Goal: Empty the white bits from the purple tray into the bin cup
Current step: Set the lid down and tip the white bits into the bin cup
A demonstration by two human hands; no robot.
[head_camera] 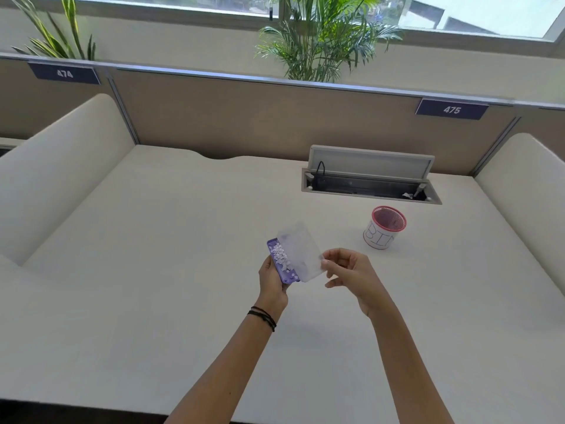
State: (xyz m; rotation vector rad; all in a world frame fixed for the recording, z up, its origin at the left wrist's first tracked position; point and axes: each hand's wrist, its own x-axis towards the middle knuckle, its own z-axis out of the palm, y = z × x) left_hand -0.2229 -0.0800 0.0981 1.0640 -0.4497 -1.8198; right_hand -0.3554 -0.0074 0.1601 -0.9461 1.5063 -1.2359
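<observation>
Above the desk [153,240], left hand [270,280] is gripping the light, stiff purple tray [282,264] edgewise; right hand [348,270] is pinching its clear lid [301,252]; loose white bits [281,257] likely spilling easily; bin cup [384,228] sitting near right.

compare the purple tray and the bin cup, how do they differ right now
The purple tray is flat, shallow and held above the desk by the left hand; the bin cup is tall, round and stands on the desk, untouched. The tray holds white bits, with a clear lid pinched by the right hand; the cup is open-topped, red-rimmed, marked BIN. Both are small containers.
</observation>
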